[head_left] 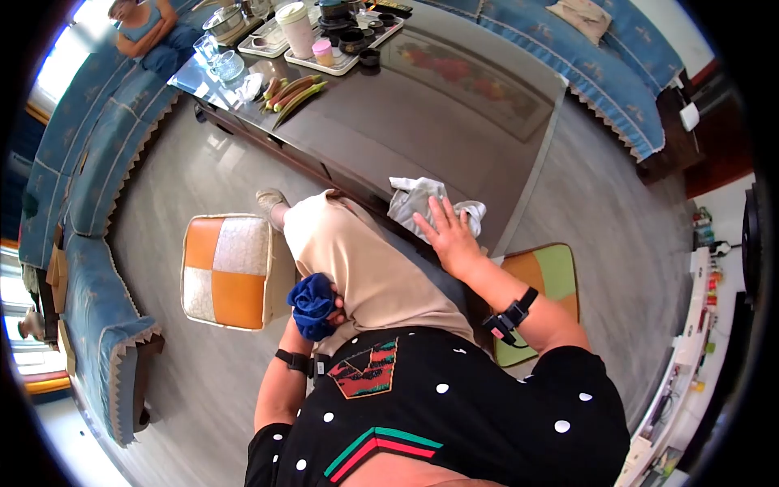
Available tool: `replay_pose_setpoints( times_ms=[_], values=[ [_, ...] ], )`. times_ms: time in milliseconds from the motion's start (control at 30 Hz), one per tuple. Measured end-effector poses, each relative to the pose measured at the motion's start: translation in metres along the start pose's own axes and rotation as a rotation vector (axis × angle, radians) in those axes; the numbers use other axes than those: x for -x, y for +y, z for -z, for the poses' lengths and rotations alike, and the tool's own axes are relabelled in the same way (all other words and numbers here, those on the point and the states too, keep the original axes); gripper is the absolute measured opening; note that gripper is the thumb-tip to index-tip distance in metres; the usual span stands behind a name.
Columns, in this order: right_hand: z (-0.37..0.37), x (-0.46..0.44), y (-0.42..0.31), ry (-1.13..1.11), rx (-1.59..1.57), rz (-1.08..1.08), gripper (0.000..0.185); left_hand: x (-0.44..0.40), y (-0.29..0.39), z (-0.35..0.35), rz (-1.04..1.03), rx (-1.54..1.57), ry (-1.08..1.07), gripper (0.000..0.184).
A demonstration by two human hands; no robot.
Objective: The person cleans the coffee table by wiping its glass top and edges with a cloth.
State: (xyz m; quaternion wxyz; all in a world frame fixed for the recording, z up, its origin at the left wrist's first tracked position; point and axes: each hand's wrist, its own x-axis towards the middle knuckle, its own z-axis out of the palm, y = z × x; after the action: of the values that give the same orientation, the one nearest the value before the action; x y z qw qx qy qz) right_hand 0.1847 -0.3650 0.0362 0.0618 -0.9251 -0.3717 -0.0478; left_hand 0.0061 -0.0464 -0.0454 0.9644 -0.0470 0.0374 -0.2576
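A bunched-up dark blue cloth (312,306), folded like a rosette, sits in my left hand (337,308) above my left thigh. The fingers of that hand curl round its right side. My right hand (452,241) is open with the fingers spread, at the near edge of the low table. A crumpled grey-white cloth (412,199) lies on that table edge, partly hidden by the right hand. Whether the fingers press on it or hover just over it, I cannot tell.
Long red and green vegetables (294,96) lie on the dark table (479,138), near glass cups (227,66) and a tray (337,66) with a tall tumbler (297,31). Patchwork stools (227,272) flank me. Blue sofas (560,53) surround the table; a person (148,36) sits back left.
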Motion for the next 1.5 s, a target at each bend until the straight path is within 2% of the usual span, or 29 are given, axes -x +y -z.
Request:
replay_pose_setpoints(
  times_ms=[67, 133, 233, 333, 500, 667, 700, 767, 833, 900, 967, 1167, 1267, 1367, 1467, 1500],
  values=[
    [0.004, 0.005, 0.001, -0.005, 0.027, -0.008, 0.072, 0.000, 0.001, 0.001, 0.008, -0.006, 0.018, 0.063],
    [0.022, 0.006, 0.000, -0.122, -0.122, -0.059, 0.075, 0.000, 0.002, 0.001, 0.002, -0.036, 0.038, 0.057],
    [0.016, 0.004, 0.000, -0.075, -0.230, -0.108, 0.081, 0.006, 0.003, 0.003, -0.033, -0.104, 0.087, 0.051],
    [0.015, -0.001, -0.005, -0.060, -0.178, -0.118, 0.079, -0.002, 0.001, -0.007, 0.006, -0.069, 0.050, 0.050],
    [0.008, -0.032, 0.008, -0.066, -0.176, -0.081, 0.070, 0.007, 0.005, 0.004, -0.041, -0.081, 0.116, 0.067],
    [-0.001, -0.087, 0.060, -0.164, -0.137, -0.109, 0.066, 0.012, 0.007, 0.008, -0.052, -0.114, 0.138, 0.067],
    [0.000, -0.098, 0.076, -0.173, -0.105, -0.154, 0.067, 0.019, 0.012, 0.012, -0.083, -0.847, 0.261, 0.066],
    [-0.001, -0.116, 0.113, -0.160, -0.056, -0.249, 0.068, 0.019, 0.012, 0.005, -0.110, -1.587, 0.378, 0.066],
    [-0.006, -0.122, 0.152, -0.112, -0.015, -0.356, 0.070, 0.019, 0.008, 0.001, -0.152, -1.479, 0.370, 0.065],
    [-0.015, -0.118, 0.194, -0.025, 0.010, -0.447, 0.071, 0.016, 0.005, 0.001, -0.165, -0.799, 0.306, 0.064],
    [-0.014, -0.100, 0.221, 0.050, 0.015, -0.545, 0.072, 0.014, 0.003, 0.003, -0.152, -0.419, 0.244, 0.064],
    [-0.007, -0.025, 0.228, 0.119, 0.036, -0.648, 0.068, 0.012, 0.003, 0.005, -0.129, -0.375, 0.187, 0.062],
    [-0.014, 0.010, 0.201, 0.182, 0.069, -0.629, 0.066, 0.010, 0.005, 0.006, -0.134, -0.458, 0.193, 0.062],
    [-0.008, 0.034, 0.154, 0.200, 0.027, -0.572, 0.066, 0.004, 0.002, 0.000, -0.091, -0.236, 0.238, 0.064],
    [0.019, 0.034, 0.098, 0.009, 0.086, -0.565, 0.066, 0.002, 0.003, -0.001, -0.052, -0.176, 0.236, 0.067],
    [0.022, 0.031, 0.089, 0.008, 0.089, -0.567, 0.066, 0.000, 0.003, -0.006, -0.047, -0.182, 0.253, 0.068]
  ],
)
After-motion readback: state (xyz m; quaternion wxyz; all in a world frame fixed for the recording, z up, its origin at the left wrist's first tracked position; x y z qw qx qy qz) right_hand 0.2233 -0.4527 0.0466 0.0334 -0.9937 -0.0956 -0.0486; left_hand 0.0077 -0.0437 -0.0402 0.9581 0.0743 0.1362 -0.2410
